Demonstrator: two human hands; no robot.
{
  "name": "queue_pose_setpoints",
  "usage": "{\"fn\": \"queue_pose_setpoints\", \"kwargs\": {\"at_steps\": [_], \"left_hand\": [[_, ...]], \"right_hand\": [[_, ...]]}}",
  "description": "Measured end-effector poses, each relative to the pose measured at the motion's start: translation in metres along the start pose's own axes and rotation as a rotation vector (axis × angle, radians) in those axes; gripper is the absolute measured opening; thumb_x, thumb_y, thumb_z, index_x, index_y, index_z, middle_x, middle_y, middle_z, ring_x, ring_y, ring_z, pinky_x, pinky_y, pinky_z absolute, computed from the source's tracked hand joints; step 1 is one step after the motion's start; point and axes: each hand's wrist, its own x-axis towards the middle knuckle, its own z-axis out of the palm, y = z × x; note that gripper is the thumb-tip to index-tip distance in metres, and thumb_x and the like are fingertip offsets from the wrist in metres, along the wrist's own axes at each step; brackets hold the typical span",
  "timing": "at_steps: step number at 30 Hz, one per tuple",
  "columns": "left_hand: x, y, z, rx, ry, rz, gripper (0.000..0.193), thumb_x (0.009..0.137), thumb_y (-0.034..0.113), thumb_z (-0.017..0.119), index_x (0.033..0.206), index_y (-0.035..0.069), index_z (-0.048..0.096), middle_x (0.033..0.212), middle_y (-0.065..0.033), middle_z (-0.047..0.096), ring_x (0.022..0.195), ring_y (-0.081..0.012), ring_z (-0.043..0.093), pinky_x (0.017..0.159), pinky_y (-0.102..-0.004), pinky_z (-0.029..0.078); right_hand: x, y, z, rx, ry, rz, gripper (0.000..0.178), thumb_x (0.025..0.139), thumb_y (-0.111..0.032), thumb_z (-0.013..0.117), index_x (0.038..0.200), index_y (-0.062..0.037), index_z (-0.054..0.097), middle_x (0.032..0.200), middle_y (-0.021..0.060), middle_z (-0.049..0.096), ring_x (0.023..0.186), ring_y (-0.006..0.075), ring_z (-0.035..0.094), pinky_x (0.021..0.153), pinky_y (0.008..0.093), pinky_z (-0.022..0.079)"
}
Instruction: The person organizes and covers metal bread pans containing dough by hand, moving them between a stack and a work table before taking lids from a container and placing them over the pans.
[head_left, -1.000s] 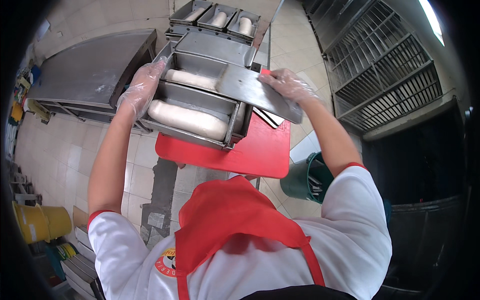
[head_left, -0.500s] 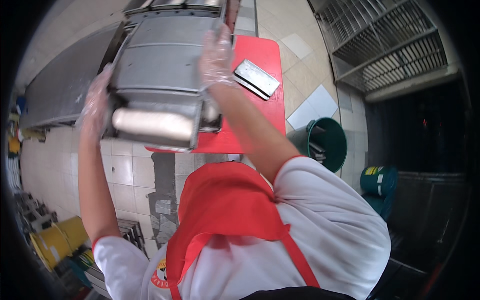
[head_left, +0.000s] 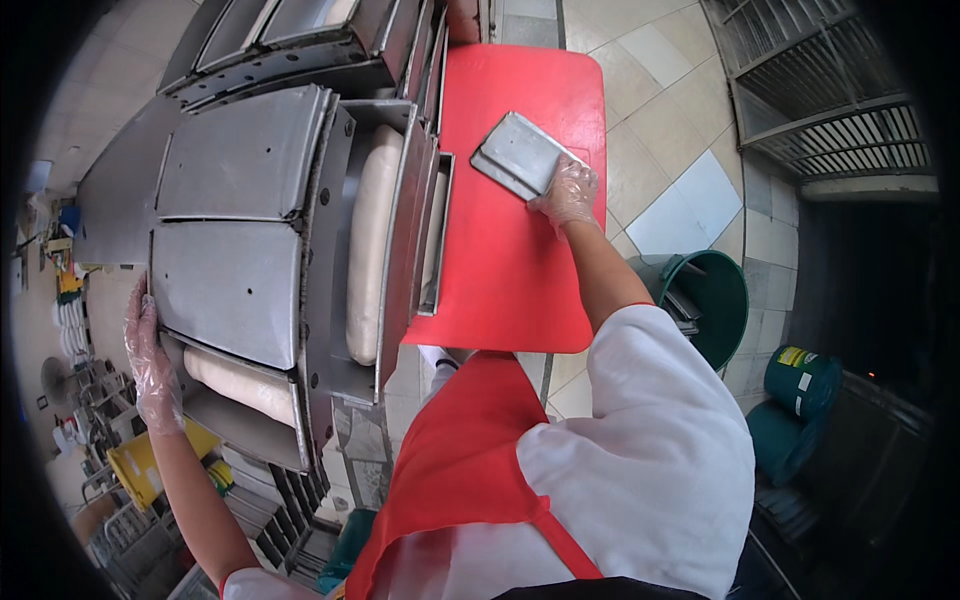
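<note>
My right hand, in a clear plastic glove, grips the near right corner of a small stack of metal pan lids lying on the red table. My left hand, gloved the same way, rests with outstretched fingers along the outer left side of a strapped set of metal loaf pans. Two flat lids cover part of that set. Its nearest pan is uncovered and shows a pale dough log. Right beside it, another uncovered pan holds a long dough log.
More loaf pans with dough stand at the far left. A green bin with metal pieces inside stands right of the table. Farther right are green buckets and a metal rack. A yellow container sits at lower left.
My right hand has left the pan set and moved right onto the lids. The pan set now sits lower and farther left, with my left hand still at its side. My view has shifted.
</note>
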Motion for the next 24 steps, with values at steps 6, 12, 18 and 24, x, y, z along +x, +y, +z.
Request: {"fn": "queue_pose_setpoints", "kwargs": {"at_steps": [6,12,18,24], "left_hand": [[0.006,-0.021,-0.01,0.026,0.025,-0.03,0.051,0.103,0.029,0.045,0.144,-0.001,0.05,0.146,-0.0151,0.052,0.138,-0.0236,0.043,0.119,-0.0364,0.024],[0.025,-0.043,-0.025,0.199,-0.05,0.105,0.05,0.104,0.027,0.042,0.144,-0.001,0.05,0.146,-0.0171,0.051,0.139,-0.0268,0.043,0.119,-0.038,0.026],[0.014,-0.071,-0.046,0.441,-0.124,0.545,0.044,0.102,0.025,0.04,0.138,0.007,0.057,0.153,-0.0149,0.046,0.143,-0.0326,0.039,0.121,-0.0433,0.026],[0.012,-0.082,-0.042,-0.156,-0.294,0.496,0.059,0.097,0.047,0.049,0.142,0.011,0.058,0.152,-0.0126,0.046,0.143,-0.028,0.039,0.12,-0.0426,0.024]], "right_hand": [[0.006,0.013,0.003,0.083,0.255,0.126,0.112,0.047,-0.045,0.097,0.139,-0.0025,0.048,0.135,0.0143,0.057,0.132,0.029,0.049,0.115,0.0452,0.032],[-0.002,0.012,0.014,0.101,0.283,0.065,0.063,0.066,-0.045,0.089,0.109,-0.003,0.067,0.109,0.0182,0.07,0.105,0.0355,0.067,0.092,0.0456,0.052],[-0.104,0.027,-0.028,0.565,0.454,0.25,0.056,0.091,-0.055,0.064,0.1,-0.0005,0.073,0.094,0.0269,0.07,0.087,0.0379,0.069,0.079,0.0477,0.052],[-0.33,-0.098,-0.2,1.09,-0.002,0.053,0.046,0.078,-0.042,0.083,0.089,0.0019,0.072,0.078,0.0073,0.067,0.072,0.0157,0.062,0.069,0.0319,0.05]]}}
